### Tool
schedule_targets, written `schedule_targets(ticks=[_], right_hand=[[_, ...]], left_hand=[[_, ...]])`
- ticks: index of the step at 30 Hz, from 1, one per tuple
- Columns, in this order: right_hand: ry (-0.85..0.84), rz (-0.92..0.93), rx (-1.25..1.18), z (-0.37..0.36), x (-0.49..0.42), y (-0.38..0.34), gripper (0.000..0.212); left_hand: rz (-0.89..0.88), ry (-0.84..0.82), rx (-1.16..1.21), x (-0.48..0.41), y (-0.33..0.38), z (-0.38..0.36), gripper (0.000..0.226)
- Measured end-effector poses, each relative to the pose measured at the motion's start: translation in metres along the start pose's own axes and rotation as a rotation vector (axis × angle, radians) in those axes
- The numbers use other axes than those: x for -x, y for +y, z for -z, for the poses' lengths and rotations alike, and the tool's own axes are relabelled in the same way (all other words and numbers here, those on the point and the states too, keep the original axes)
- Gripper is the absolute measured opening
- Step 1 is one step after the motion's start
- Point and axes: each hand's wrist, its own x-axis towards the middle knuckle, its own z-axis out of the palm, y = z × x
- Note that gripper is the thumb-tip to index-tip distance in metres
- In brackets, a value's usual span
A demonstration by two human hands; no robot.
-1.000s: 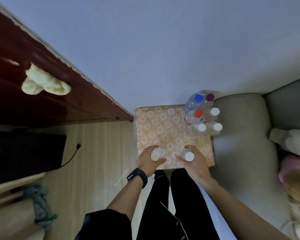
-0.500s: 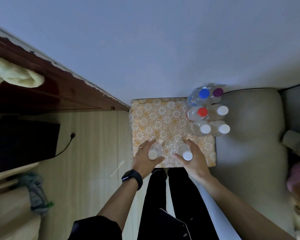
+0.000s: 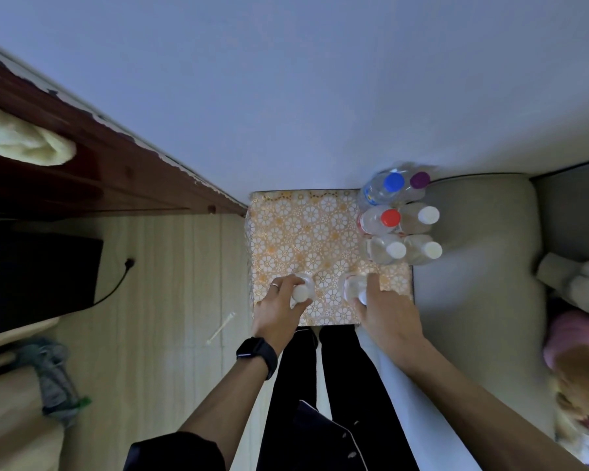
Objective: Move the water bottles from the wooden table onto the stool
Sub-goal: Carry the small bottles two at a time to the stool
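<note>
The left hand (image 3: 279, 311), a black watch (image 3: 257, 351) on its wrist, had its grip curled around the neck of a white-capped bottle (image 3: 301, 291) over the near edge of the flower-patterned stool (image 3: 306, 232). Just beside it, the right hand (image 3: 385, 311) had its grip wrapped round a second clear bottle (image 3: 352, 286), fingers partly hiding the cap. Both bottles stood upright; whether their bases touched the stool top could not be told. Six more bottles (image 3: 378, 248) stood packed together in two rows along the stool's far right edge, with blue, purple, red and white caps. A grey cushion (image 3: 473, 283) lay against the stool's right side, and pale wood floor (image 3: 170, 283) spread to its left.
</note>
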Motion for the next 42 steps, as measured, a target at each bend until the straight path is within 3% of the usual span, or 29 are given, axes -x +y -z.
schedule_targets(ticks=[5, 13, 19, 26, 33, 36, 42], right_hand=[[-0.007, 0.052, -0.036, 0.02, -0.012, 0.0, 0.049], [0.136, 0.039, -0.084, 0.074, -0.068, -0.012, 0.049], [0.212, 0.01, 0.069, 0.097, -0.132, -0.01, 0.05], [0.215, 0.074, 0.074, 0.105, -0.169, -0.009, 0.066], [0.189, 0.075, 0.044, 0.105, -0.167, -0.006, 0.066], [0.171, 0.083, 0.091, 0.106, -0.165, -0.009, 0.063], [0.155, 0.04, 0.092, 0.104, -0.163, -0.009, 0.043]], left_hand=[[-0.011, 0.018, 0.041, -0.025, 0.012, 0.008, 0.029], [-0.063, 0.077, 0.051, -0.085, 0.057, 0.024, 0.032], [-0.095, 0.146, 0.005, -0.137, 0.091, 0.026, 0.034], [-0.185, 0.163, -0.003, -0.165, 0.102, 0.032, 0.029], [-0.125, 0.122, -0.006, -0.16, 0.084, 0.024, 0.066], [-0.103, 0.074, 0.012, -0.16, 0.079, 0.019, 0.055], [-0.115, 0.166, 0.067, -0.166, 0.079, 0.01, 0.033]])
